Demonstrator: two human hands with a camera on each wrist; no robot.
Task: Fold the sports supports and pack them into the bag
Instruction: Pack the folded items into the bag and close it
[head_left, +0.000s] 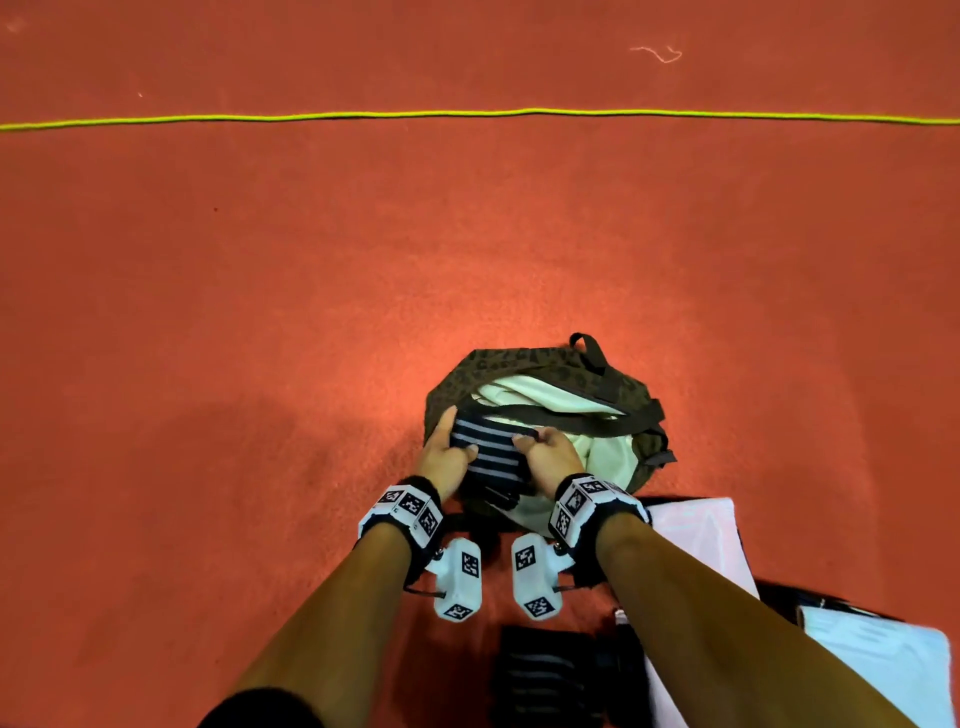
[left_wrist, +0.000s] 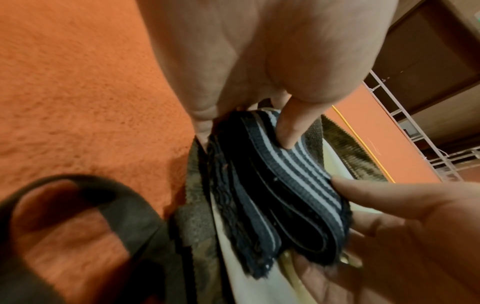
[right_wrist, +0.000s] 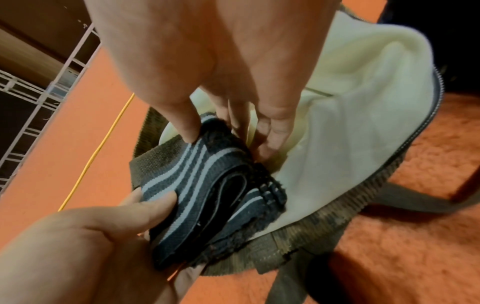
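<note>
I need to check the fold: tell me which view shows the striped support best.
The right wrist view: the striped support fills the middle, its folded layers and stripes sharp, held over the bag by both hands. The left wrist view shows its layered edge but blurrier. The head view shows only its striped top, small.

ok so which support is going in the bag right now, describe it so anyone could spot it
On the orange floor sits an open olive patterned bag with a pale cream lining. Over its near opening, the left hand and right hand hold a folded dark navy elastic support with grey-white stripes. Another dark support lies on the floor nearer the person, untouched.
</note>
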